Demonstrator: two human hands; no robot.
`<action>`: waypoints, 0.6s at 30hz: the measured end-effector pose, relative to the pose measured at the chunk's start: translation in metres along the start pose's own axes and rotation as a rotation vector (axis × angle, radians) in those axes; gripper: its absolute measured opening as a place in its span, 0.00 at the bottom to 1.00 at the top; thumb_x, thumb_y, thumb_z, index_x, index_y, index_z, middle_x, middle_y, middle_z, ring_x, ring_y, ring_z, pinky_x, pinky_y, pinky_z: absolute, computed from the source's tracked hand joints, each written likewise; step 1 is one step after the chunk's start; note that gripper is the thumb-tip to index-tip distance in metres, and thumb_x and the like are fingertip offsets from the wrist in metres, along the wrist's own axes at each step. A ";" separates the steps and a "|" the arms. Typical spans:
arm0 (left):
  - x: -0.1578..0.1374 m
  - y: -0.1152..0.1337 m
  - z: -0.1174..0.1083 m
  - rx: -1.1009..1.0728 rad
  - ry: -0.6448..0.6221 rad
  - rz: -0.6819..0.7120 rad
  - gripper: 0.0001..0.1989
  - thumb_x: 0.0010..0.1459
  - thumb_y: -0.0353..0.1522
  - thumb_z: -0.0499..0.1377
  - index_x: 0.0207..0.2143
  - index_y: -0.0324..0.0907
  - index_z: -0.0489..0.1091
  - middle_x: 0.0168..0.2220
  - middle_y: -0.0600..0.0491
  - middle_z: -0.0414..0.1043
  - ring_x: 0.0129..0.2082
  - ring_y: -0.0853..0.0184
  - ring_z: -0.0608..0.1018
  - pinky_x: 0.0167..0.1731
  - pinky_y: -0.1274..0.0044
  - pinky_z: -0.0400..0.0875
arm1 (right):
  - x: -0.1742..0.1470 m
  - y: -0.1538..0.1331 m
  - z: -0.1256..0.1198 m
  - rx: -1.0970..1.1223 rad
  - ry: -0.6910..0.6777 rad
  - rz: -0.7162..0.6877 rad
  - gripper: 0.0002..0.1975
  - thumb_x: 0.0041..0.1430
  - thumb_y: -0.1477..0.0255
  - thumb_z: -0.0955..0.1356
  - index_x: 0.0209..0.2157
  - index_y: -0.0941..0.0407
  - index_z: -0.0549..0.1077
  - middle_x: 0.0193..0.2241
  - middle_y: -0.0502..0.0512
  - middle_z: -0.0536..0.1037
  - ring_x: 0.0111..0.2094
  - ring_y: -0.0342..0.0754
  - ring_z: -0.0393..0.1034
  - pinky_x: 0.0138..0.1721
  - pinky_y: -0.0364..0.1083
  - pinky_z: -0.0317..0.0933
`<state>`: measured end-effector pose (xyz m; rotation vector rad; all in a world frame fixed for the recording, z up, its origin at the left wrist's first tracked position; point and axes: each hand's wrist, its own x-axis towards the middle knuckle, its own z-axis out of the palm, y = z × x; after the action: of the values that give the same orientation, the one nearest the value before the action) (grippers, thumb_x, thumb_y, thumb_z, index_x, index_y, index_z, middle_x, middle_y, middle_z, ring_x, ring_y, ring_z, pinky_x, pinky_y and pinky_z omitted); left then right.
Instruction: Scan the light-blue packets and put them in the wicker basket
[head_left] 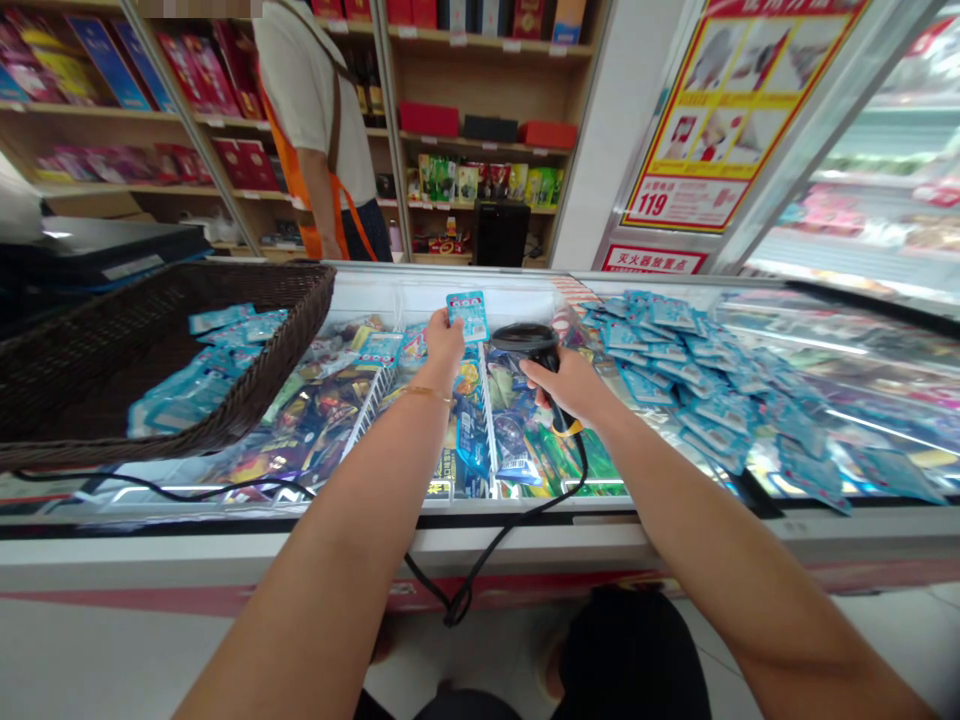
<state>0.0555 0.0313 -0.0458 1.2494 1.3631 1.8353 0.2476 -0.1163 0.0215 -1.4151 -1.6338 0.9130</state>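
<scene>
Between the thumb and fingers of my left hand [445, 337] is a small light-blue packet [471, 316], held up over the glass-topped freezer [525, 508]. My right hand [568, 385] wraps round the handle of a black barcode scanner [527, 340], whose head is close to the right of the packet. From the handle a black cable [517, 525] hangs down over the freezer's front edge. A spread heap of similar blue packets [690, 350] lies to the right on the freezer top. More blue packets [202, 385] lie in a dark brown wicker basket [296, 345] at the left.
Inside the freezer, wire dividers [487, 425] separate colourful bagged goods. A person in an orange apron [289, 150] stands behind it by shelves of boxes [427, 119]. Fire-extinguisher signs [679, 195] hang on the right. The scanner's cable runs left, under the basket.
</scene>
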 end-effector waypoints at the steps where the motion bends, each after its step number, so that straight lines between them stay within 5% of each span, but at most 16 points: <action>1: 0.000 0.001 0.000 -0.008 -0.005 -0.009 0.11 0.51 0.29 0.58 0.39 0.41 0.71 0.30 0.54 0.75 0.31 0.67 0.76 0.34 0.77 0.72 | -0.001 -0.001 0.000 -0.006 -0.006 0.001 0.13 0.61 0.67 0.71 0.26 0.55 0.66 0.15 0.48 0.72 0.12 0.41 0.65 0.17 0.40 0.60; 18: -0.006 0.012 -0.001 -0.052 -0.008 -0.081 0.11 0.52 0.27 0.57 0.39 0.39 0.72 0.31 0.53 0.76 0.30 0.67 0.77 0.34 0.77 0.72 | -0.003 -0.006 -0.001 -0.005 0.000 0.016 0.12 0.61 0.69 0.71 0.26 0.55 0.66 0.13 0.47 0.70 0.12 0.42 0.65 0.17 0.40 0.59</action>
<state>0.0584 0.0219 -0.0372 1.1571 1.3341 1.7966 0.2461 -0.1196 0.0267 -1.4336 -1.6275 0.9183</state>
